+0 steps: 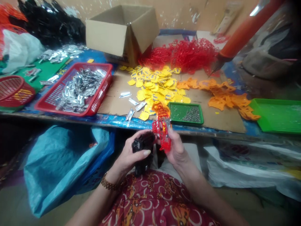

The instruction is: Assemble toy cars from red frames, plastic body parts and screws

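Near my lap, my left hand (133,152) is closed around a black plastic piece (143,147) with small pale markings, its exact kind unclear. Close beside it, my right hand (176,146) grips a bundle of red and orange plastic parts (161,128), perhaps partly red netting, with a silvery bit at its right side. The two held things nearly meet; whether they touch I cannot tell. Just beyond my hands lie a heap of yellow printed tags (157,84), several small silver packets (133,101) and a green tray of small metal pieces (185,113).
A red basket (44,102) of silver packets stands left, an open cardboard box (105,36) behind it. Red netting (185,55) and orange pieces (216,89) lie right of centre, near a green tray (277,116). A blue sack (63,166) hangs below the table edge.
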Available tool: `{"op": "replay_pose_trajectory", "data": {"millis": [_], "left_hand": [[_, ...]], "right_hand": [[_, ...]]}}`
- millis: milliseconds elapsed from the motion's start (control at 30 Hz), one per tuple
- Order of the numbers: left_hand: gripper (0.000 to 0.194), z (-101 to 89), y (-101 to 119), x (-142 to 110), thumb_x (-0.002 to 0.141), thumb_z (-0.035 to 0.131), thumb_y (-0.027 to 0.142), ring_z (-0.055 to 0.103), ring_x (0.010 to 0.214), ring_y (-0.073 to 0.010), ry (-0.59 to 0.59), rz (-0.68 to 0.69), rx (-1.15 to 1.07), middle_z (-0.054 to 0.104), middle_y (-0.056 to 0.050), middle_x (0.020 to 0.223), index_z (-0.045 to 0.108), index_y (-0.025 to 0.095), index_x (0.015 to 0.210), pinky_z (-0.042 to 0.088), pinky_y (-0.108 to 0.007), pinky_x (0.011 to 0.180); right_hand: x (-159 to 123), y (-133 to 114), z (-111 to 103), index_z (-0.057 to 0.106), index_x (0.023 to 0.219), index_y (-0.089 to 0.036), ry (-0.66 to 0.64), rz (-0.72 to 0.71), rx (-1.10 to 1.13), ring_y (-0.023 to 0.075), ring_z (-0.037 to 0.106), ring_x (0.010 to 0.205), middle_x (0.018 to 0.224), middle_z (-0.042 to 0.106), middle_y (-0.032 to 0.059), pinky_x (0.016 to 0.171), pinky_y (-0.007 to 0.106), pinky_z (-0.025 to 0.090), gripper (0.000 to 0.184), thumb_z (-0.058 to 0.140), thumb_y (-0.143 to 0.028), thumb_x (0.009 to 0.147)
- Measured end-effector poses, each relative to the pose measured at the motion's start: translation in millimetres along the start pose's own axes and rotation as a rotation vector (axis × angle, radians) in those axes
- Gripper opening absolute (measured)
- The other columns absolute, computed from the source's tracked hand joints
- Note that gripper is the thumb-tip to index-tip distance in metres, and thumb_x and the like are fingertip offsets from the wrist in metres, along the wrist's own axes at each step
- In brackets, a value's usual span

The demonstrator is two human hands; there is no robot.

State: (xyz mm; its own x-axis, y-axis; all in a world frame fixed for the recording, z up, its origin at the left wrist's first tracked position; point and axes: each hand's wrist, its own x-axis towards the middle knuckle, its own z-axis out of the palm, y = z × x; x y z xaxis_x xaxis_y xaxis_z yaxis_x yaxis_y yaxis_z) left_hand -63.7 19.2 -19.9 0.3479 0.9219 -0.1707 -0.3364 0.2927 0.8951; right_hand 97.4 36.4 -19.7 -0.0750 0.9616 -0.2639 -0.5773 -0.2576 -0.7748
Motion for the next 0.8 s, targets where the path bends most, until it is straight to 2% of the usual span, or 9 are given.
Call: {"op": "replay_pose_trajectory", "data": {"millis": [133, 400, 567, 667, 800], "left_hand": [[0.065, 0.7, -0.3, -0.3, 0.069, 0.081, 0.029, 0.067, 0.097, -0.0248, 0.012, -0.006, -0.012, 0.07, -0.012, 0.118, 0.058, 0.018, 0.129, 0.051, -0.036, 0.09], [0.066, 6.2, -1.2, -2.2, 0.069, 0.08, 0.03, 0.069, 0.086, -0.0208, 0.036, -0.021, -0.048, 0.07, -0.012, 0.117, 0.057, 0.018, 0.129, 0.052, -0.036, 0.09], [0.066, 7.7, 2.2, -3.3, 0.069, 0.08, 0.031, 0.069, 0.096, -0.0261, -0.054, 0.014, -0.031, 0.069, -0.012, 0.12, 0.058, 0.02, 0.131, 0.052, -0.039, 0.092], [0.068, 6.8, 3.2, -3.0, 0.07, 0.08, 0.032, 0.067, 0.102, -0.0289, -0.084, 0.033, 0.032, 0.069, -0.012, 0.121, 0.058, 0.02, 0.133, 0.05, -0.042, 0.096], [0.068, 8.1, 1.4, -3.3, 0.072, 0.078, 0.033, 0.065, 0.111, -0.0324, -0.124, 0.012, 0.048, 0.068, -0.011, 0.123, 0.056, 0.022, 0.135, 0.049, -0.045, 0.1]], "right_hand": [[-0.2, -1.1, 1.9, 0.072, 0.09, -0.022, -0.032, -0.018, -0.031, 0.0237, 0.068, 0.08, 0.079, 0.072, 0.0021, 0.083, 0.04, 0.055, 0.039, 0.065, -0.059, 0.079], [-2.8, -2.6, 4.2, 0.071, 0.092, -0.022, 0.027, 0.013, -0.029, 0.0213, 0.067, 0.074, 0.082, 0.073, 0.0024, 0.073, 0.037, 0.055, 0.041, 0.066, -0.059, 0.078], [-1.5, -8.8, 8.8, 0.069, 0.091, -0.024, 0.129, 0.01, 0.069, 0.0165, 0.061, 0.063, 0.08, 0.072, -0.0001, 0.056, 0.029, 0.05, 0.033, 0.064, -0.054, 0.079], [-2.7, -11.5, 12.7, 0.068, 0.094, -0.026, 0.141, -0.006, 0.061, 0.017, 0.061, 0.066, 0.081, 0.071, -0.0009, 0.058, 0.03, 0.05, 0.031, 0.063, -0.053, 0.08], [-5.7, -13.5, 14.8, 0.068, 0.096, -0.025, 0.162, -0.007, -0.108, 0.0191, 0.061, 0.074, 0.084, 0.069, 0.0012, 0.065, 0.033, 0.052, 0.038, 0.06, -0.059, 0.082]]}}
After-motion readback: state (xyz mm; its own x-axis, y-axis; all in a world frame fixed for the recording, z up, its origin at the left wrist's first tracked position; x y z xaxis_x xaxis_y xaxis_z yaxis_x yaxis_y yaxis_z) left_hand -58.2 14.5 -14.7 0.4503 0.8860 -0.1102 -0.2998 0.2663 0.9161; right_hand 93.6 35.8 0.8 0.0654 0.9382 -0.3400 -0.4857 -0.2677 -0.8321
